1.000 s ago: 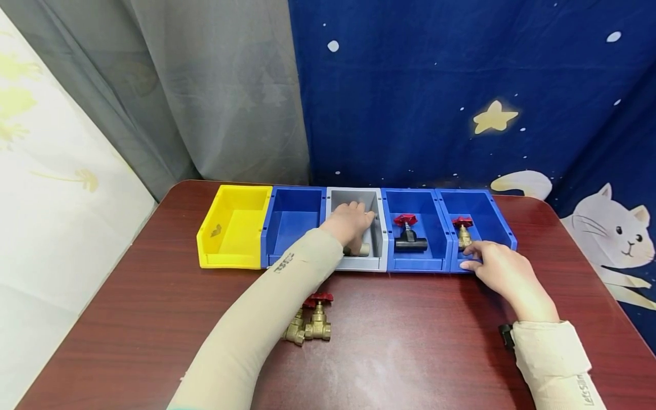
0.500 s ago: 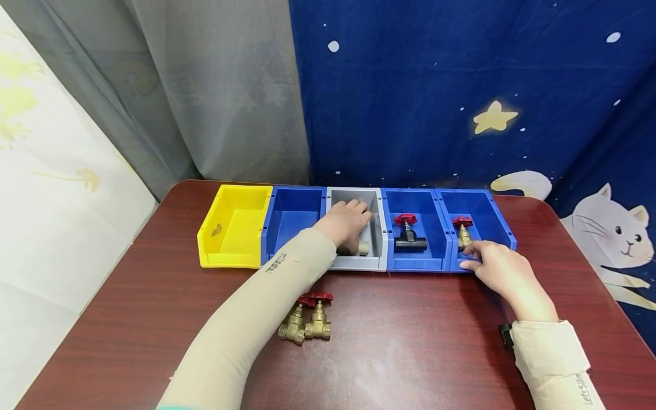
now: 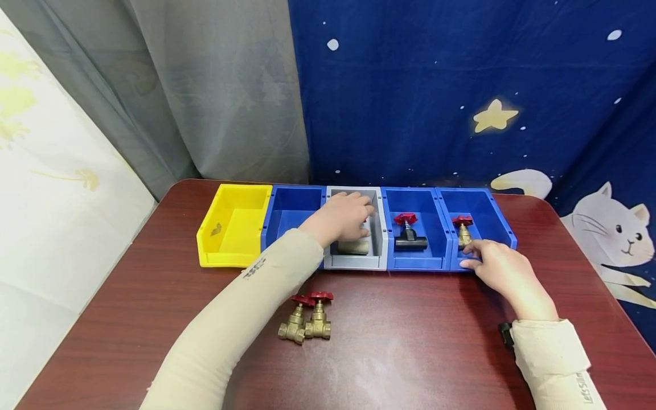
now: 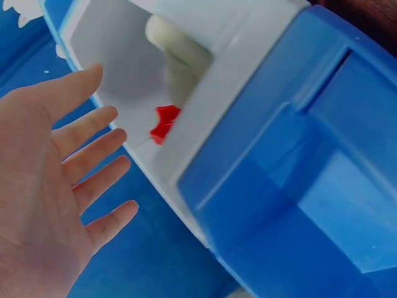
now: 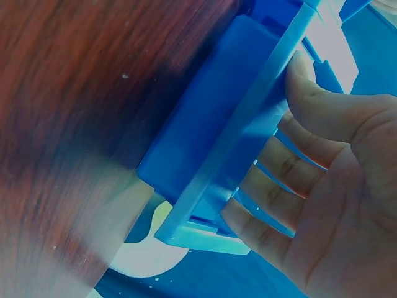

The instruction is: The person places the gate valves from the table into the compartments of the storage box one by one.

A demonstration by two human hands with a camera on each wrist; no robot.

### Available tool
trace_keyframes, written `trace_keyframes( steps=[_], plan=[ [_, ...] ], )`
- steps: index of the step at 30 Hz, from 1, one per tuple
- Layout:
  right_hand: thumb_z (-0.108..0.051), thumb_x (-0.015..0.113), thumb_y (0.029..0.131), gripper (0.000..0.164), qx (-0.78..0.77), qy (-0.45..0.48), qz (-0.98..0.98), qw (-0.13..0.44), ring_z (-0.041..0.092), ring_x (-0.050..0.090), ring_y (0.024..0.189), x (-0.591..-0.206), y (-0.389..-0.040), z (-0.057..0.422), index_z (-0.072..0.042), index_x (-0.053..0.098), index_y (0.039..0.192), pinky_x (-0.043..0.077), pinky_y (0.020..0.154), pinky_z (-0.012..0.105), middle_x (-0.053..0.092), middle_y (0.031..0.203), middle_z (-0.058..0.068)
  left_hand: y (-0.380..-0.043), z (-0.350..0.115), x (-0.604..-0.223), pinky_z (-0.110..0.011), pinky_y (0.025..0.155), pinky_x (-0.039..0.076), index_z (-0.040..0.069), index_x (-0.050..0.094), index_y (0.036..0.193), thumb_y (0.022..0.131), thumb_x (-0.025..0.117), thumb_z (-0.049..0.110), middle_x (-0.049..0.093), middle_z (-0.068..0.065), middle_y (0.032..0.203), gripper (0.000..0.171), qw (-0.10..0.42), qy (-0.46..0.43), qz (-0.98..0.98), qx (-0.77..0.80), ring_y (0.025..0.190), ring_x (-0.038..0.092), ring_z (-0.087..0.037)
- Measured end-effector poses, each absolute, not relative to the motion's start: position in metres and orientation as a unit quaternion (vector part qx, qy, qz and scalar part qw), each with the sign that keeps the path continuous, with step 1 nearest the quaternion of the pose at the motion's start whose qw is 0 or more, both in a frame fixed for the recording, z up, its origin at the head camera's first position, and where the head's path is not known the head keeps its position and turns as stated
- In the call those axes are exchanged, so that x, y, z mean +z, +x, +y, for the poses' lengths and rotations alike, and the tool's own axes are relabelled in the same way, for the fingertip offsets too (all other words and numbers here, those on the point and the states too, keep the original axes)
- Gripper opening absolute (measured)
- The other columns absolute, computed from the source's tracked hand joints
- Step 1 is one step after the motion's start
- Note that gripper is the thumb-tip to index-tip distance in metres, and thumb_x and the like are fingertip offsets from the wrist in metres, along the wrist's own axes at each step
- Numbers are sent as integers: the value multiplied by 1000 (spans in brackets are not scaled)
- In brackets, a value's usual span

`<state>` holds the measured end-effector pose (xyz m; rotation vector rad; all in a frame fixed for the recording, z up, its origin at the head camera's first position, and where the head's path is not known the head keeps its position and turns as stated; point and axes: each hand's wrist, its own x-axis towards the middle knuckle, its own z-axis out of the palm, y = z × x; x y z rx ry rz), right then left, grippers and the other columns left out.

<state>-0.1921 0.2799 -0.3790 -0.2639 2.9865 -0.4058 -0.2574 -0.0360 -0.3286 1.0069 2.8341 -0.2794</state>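
Observation:
My left hand [image 3: 340, 217] hovers over the grey bin [image 3: 381, 263] with its fingers extended and holds nothing. Beneath it lies a pale grey pipe valve [image 3: 353, 246], partly covered by the hand; the left wrist view shows its red handwheel [image 4: 164, 124]. At the far right, my right hand [image 3: 502, 270] grips the front wall of the blue bin [image 3: 504, 225], fingers reaching inside and thumb at the lip. Just beyond those fingers stands a brass gate valve [image 3: 464, 234] with a red wheel. Whether the fingers touch it, I cannot tell.
A black valve [image 3: 410, 239] with a red wheel sits in the neighbouring blue bin [image 3: 417, 264]. Left of the grey bin are another blue bin [image 3: 297, 193] and a yellow bin [image 3: 230, 259]. Two brass gate valves [image 3: 307, 324] lie on the brown table [image 3: 400, 341]. Curtains hang behind.
My left hand has lifted and drawn slightly left, uncovering the pale valve in the grey bin. The sleeve has moved off the brass valves on the table. My right hand stays put.

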Motion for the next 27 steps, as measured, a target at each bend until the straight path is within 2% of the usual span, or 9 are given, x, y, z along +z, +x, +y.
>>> trace_keyframes(
  steps=[9, 17, 27],
  plan=[
    [-26, 74, 89, 37, -132, -87, 986, 58, 34, 61, 82, -379, -192, 282, 3, 67, 110, 50, 73, 61, 66, 92, 18, -236, -37, -314, -39, 107, 40, 23, 64, 132, 98, 58, 44, 60, 2, 133, 40, 8, 357, 928, -109, 126, 51, -17],
    [-26, 74, 89, 37, -131, -88, 986, 57, 33, 61, 82, -378, -192, 282, 3, 67, 111, 51, 73, 60, 66, 91, 17, -210, -44, -300, -41, 104, 42, 21, 63, 132, 94, 63, 47, 62, 2, 132, 46, -19, 385, 915, -116, 123, 55, -19],
    [-26, 74, 89, 36, -134, -90, 986, 51, 34, 61, 82, -380, -191, 279, 3, 67, 110, 50, 74, 60, 66, 92, 18, -176, -68, -294, -43, 100, 43, 16, 65, 128, 94, 62, 46, 66, -2, 123, 45, -52, 391, 914, -95, 115, 59, -22]
  ],
)
